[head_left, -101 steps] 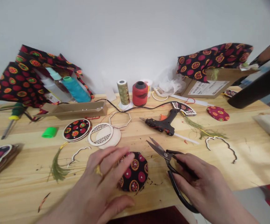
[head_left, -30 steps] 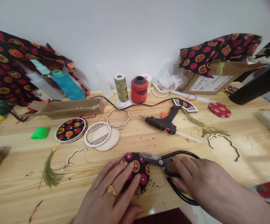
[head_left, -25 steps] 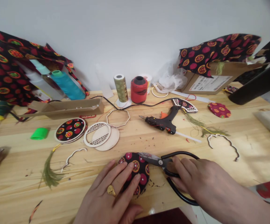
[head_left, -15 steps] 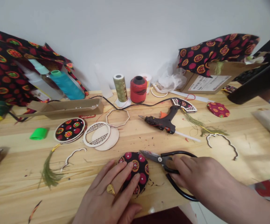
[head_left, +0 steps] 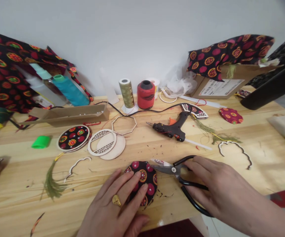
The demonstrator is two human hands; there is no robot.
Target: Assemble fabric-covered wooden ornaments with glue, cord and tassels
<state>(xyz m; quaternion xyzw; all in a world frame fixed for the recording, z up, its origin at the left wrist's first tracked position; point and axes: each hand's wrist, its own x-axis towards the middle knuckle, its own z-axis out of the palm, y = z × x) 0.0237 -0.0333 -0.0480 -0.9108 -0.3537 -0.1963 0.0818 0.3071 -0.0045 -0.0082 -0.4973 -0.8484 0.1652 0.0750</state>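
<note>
Recording the bench at this moment, we find the work centred on a cloth-covered disc [head_left: 144, 174], black with red and gold circles, lying flat on the wooden table [head_left: 21, 197] near its front edge, between the two hands. The left hand [head_left: 110, 205] rests on the disc with its fingers spread and pressing down; a gold ring [head_left: 116, 200] sits on one finger. The right hand [head_left: 218, 187] holds black-handled scissors [head_left: 175, 170], its fingers curled around the handles. The blades stand narrowly apart, their tips just beside the disc's upper right edge. We cannot tell whether they touch the cloth.

We judge the step in hand to be cutting along the cloth edge, and dark snippets [head_left: 162, 195] on the wood beside the disc fit this. The next move calls for the blades to be set on the edge while the left hand steadies the disc.

Compared with the previous frame, the scissors have shifted right, with the tips now off the top of the disc, and the right hand has moved up and to the right. The left hand appears unmoved.

Nearby lie a glue gun [head_left: 168, 130], a cut wooden ring [head_left: 101, 142], a plain wooden disc [head_left: 117, 147] and a green tassel [head_left: 51, 184].
</note>
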